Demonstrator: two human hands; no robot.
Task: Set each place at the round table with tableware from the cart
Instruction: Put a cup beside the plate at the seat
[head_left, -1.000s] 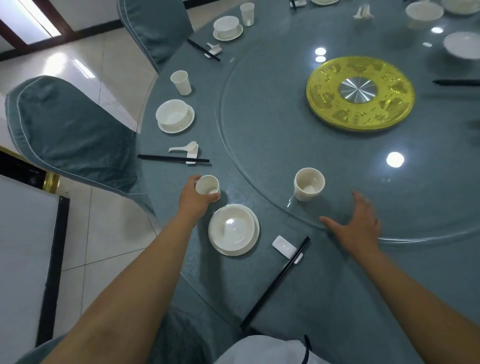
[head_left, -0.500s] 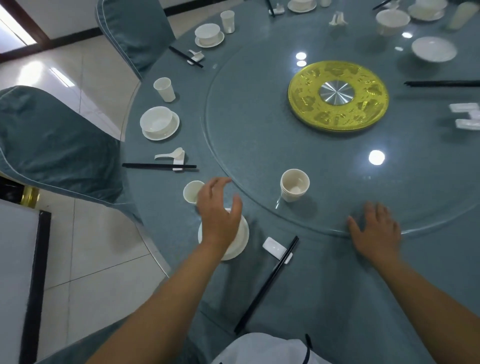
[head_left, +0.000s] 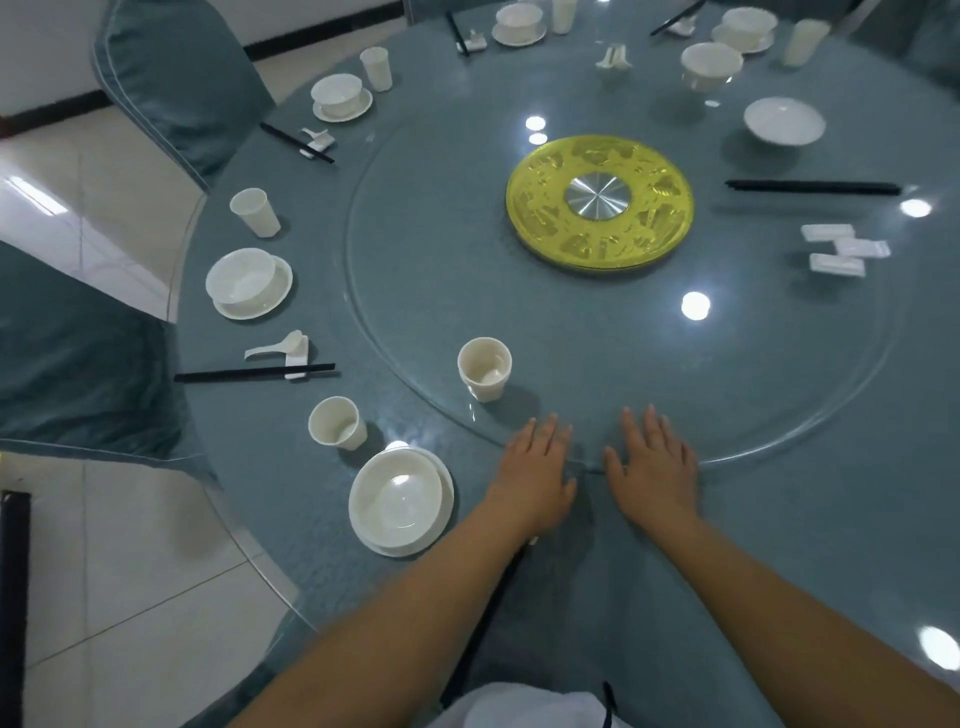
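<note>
Both hands lie flat with fingers straight and holding nothing: the left hand (head_left: 535, 462) and right hand (head_left: 654, 460) rest on the rim of the glass turntable (head_left: 415, 291). To bring the spare cup (head_left: 484, 368) and far tableware round, press evenly and turn slowly. The chopsticks (head_left: 483, 618) and rest are mostly hidden beneath the left forearm.
</note>
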